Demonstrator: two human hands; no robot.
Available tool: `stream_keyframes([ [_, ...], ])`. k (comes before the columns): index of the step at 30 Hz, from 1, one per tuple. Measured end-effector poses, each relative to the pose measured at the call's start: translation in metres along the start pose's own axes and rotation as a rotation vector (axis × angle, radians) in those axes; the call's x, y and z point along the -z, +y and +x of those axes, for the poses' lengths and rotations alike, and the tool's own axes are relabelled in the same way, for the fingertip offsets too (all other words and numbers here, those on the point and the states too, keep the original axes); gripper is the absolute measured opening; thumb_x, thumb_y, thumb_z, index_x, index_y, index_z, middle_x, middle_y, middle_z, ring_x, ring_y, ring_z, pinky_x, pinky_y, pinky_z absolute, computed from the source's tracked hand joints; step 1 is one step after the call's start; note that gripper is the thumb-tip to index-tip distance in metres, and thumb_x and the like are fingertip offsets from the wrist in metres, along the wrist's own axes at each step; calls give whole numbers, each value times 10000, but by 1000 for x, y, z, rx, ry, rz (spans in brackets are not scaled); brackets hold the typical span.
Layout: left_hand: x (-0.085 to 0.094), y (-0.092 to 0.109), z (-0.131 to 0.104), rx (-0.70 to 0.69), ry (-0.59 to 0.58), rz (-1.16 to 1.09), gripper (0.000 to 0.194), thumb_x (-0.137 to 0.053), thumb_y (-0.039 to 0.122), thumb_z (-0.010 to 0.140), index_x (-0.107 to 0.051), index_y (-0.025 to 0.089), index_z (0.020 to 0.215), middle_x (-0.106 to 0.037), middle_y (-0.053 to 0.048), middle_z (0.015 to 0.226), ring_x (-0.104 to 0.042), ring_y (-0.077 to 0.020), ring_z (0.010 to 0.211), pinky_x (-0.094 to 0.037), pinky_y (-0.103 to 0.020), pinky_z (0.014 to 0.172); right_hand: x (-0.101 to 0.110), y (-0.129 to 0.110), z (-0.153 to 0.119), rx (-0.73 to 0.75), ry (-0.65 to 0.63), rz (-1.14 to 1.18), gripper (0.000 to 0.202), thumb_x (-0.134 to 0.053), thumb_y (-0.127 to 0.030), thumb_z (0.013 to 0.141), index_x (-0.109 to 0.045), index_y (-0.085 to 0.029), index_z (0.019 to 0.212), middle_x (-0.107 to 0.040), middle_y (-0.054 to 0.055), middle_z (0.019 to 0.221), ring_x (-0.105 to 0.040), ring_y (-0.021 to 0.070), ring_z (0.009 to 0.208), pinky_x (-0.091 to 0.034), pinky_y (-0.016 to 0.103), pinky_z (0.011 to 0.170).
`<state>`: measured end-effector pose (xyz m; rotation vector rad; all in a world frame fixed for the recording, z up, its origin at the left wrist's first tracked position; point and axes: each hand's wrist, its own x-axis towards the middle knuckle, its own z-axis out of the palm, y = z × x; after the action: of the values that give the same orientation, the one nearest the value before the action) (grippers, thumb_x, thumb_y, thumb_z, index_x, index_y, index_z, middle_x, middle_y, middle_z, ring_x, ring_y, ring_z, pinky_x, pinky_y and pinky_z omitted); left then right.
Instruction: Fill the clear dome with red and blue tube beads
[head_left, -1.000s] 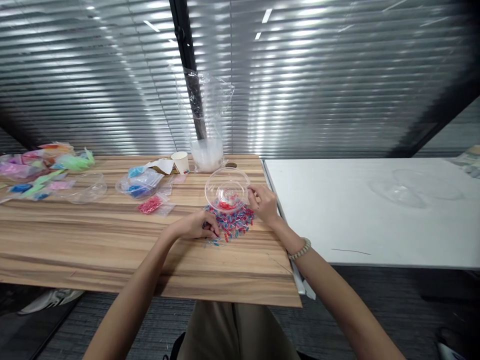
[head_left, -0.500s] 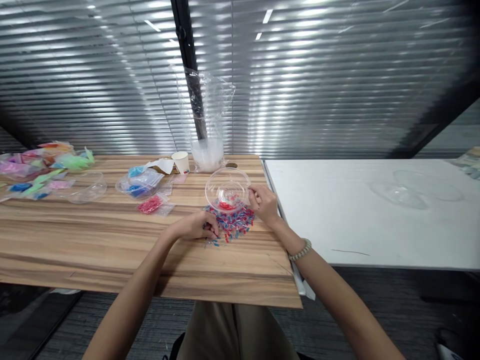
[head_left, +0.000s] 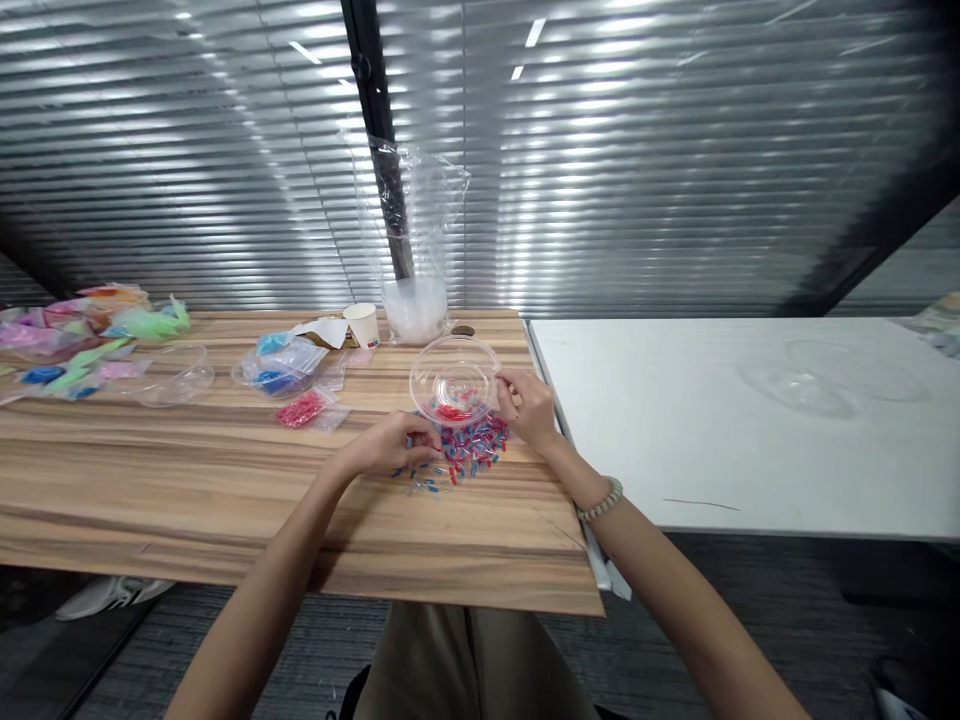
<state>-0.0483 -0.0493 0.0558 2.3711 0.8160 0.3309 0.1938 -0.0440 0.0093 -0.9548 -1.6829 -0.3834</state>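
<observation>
In the head view my right hand [head_left: 527, 408] pinches the right rim of a clear round plastic bowl [head_left: 454, 352], which is tilted toward me. Red pieces lie at the bottom of the bowl. Just in front of it spreads a pile of small red, blue and clear tube-like pieces [head_left: 476, 445]. At the pile's left edge is my left hand [head_left: 397, 442], its fingers curled and the thumb close to them near a red piece; what lies between the fingertips is too small to make out. A few loose blue pieces [head_left: 426, 485] are scattered below this hand.
A small bag of pink-red pieces [head_left: 300, 409], a clear dish with blue bags [head_left: 279, 372], a paper cup [head_left: 363, 325] and a tall clear bag with white contents [head_left: 416, 310] stand behind. Colourful bags [head_left: 97, 320] lie far left. A white table [head_left: 705, 430] adjoins on the right.
My left hand has shifted slightly up along the pile's left edge, baring loose pieces below it. My right hand and the bowl stay almost still. A shoe has appeared at lower left.
</observation>
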Motion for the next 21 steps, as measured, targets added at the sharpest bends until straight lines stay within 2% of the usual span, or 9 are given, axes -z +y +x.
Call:
stream_keyframes([
  [3, 1, 3, 0, 10, 33, -20, 160, -561, 251, 802, -655, 122, 809, -627, 1, 638, -521, -87, 545, -370, -169, 523, 0, 0, 0, -3, -4, 1, 135, -453, -149, 843, -583, -172, 873, -658, 45, 770, -602, 164, 683, -463, 282, 610],
  [5, 1, 4, 0, 13, 96, -18, 165, -557, 251, 807, -660, 123, 819, -630, 1, 624, -524, -86, 530, -374, -171, 518, 0, -1, 0, -3, -15, 3, 137, -453, -151, 844, -583, -178, 878, -657, 41, 771, -605, 163, 687, -468, 283, 619],
  [11, 1, 3, 2, 2, 508, 64, 135, -571, 239, 805, -663, 142, 822, -672, -26, 748, -549, -98, 608, -401, -181, 551, -2, 0, -1, -1, -22, 15, 143, -446, -154, 845, -580, -181, 887, -654, 44, 772, -601, 167, 689, -474, 293, 624],
  [13, 0, 1, 3, -9, 590, 99, 115, -570, 227, 806, -654, 149, 819, -666, -19, 741, -527, -89, 583, -394, -183, 541, -2, -1, -2, 2, -32, 23, 143, -448, -156, 844, -581, -183, 889, -654, 42, 771, -603, 167, 695, -476, 295, 632],
  [17, -4, -3, 6, -77, 592, 185, 97, -557, 205, 818, -642, 159, 825, -663, -29, 799, -544, -104, 642, -407, -203, 575, -1, -2, -2, 3, -40, 48, 140, -452, -158, 844, -583, -179, 889, -660, 47, 787, -611, 168, 719, -479, 294, 646],
  [21, -6, -8, 8, -123, 547, 259, 117, -529, 197, 838, -642, 172, 858, -658, -48, 858, -581, -149, 797, -442, -252, 701, -1, -3, -1, 19, -44, 44, 135, -455, -149, 843, -581, -178, 882, -656, 44, 765, -609, 166, 699, -476, 290, 625],
])
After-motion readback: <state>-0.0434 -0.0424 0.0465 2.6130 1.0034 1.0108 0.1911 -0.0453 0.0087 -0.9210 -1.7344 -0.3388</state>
